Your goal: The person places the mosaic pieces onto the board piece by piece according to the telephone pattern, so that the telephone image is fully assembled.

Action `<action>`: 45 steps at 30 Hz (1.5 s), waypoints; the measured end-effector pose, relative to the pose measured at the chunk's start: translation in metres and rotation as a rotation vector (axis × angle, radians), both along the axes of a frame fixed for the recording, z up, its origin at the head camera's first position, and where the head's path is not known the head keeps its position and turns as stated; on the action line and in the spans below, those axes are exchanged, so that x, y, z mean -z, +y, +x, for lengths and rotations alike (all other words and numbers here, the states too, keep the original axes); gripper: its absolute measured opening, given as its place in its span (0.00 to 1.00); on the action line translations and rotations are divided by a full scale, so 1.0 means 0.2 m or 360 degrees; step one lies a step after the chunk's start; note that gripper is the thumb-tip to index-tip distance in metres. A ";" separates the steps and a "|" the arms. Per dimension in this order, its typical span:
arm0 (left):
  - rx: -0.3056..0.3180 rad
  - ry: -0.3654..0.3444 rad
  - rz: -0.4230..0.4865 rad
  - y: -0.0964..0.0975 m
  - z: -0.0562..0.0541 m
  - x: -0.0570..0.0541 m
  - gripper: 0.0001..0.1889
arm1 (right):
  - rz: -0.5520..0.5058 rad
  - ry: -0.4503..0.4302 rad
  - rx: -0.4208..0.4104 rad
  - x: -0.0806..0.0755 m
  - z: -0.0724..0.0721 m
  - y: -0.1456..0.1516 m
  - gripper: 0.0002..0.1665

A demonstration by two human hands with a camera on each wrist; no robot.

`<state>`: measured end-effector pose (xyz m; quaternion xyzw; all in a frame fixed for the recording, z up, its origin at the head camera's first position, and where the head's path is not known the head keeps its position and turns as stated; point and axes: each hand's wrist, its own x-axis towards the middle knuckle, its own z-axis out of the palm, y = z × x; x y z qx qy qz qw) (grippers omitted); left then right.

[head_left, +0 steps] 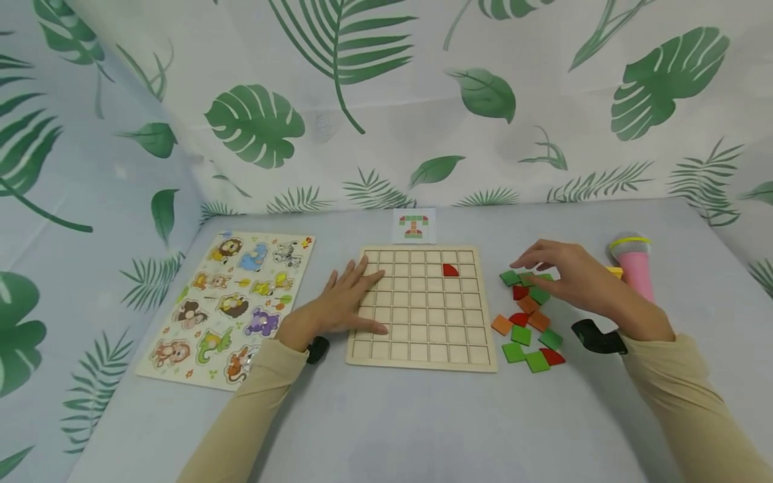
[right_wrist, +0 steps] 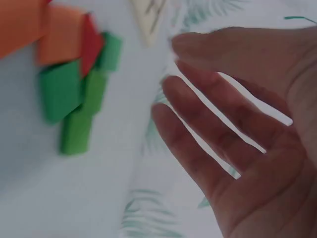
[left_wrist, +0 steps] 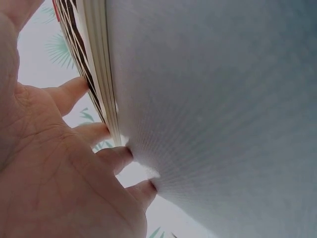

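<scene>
Rests left hand [head_left: 344, 305] on the left side of the grid board [head_left: 419, 315], with grip spread apart. Hovers right hand [head_left: 580, 278] over loose tiles [head_left: 521, 335] right of the board, with grip apart. Shows one red tile [head_left: 450, 270] in the board's upper-right part, plus a pattern card [head_left: 414, 226] just beyond the board.

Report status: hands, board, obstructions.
Left hand on wooden grid board, left edge. Right hand empty above loose tiles. One red quarter-circle tile placed. Pink microphone aside, not blocking.
</scene>
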<state>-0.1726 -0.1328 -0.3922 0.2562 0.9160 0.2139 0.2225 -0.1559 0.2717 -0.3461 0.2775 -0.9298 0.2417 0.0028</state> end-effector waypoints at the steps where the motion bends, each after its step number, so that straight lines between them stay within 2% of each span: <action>1: 0.0001 -0.0003 0.0004 0.00 0.00 0.00 0.57 | 0.0020 -0.0012 -0.0015 0.01 0.01 0.02 0.18; 5: -0.0005 -0.0009 0.0009 0.00 0.00 0.00 0.57 | 0.0117 -0.0107 -0.0059 0.07 0.03 0.08 0.19; 11: 0.0001 -0.0006 -0.0006 0.00 0.00 0.01 0.57 | 0.0231 -0.0133 -0.0065 0.12 0.03 0.13 0.19; 23: -0.0002 -0.0013 0.0040 -0.01 0.00 0.00 0.57 | 0.0205 -0.0166 -0.0052 0.14 -0.01 0.14 0.19; 28: -0.0008 -0.0016 0.0028 -0.01 0.00 0.00 0.57 | 0.0159 -0.0194 -0.0006 0.14 -0.02 0.13 0.17; 36: -0.0009 -0.0013 0.0004 0.00 0.00 0.00 0.57 | 0.0149 -0.0164 0.0021 0.15 -0.02 0.15 0.17; 41: -0.0010 -0.0017 0.0000 0.00 -0.01 0.01 0.57 | 0.0145 -0.0186 0.0021 0.15 -0.02 0.15 0.19; 45: -0.0002 -0.0011 0.0000 -0.01 -0.01 0.01 0.57 | 0.0141 -0.0178 -0.0001 0.15 -0.02 0.15 0.16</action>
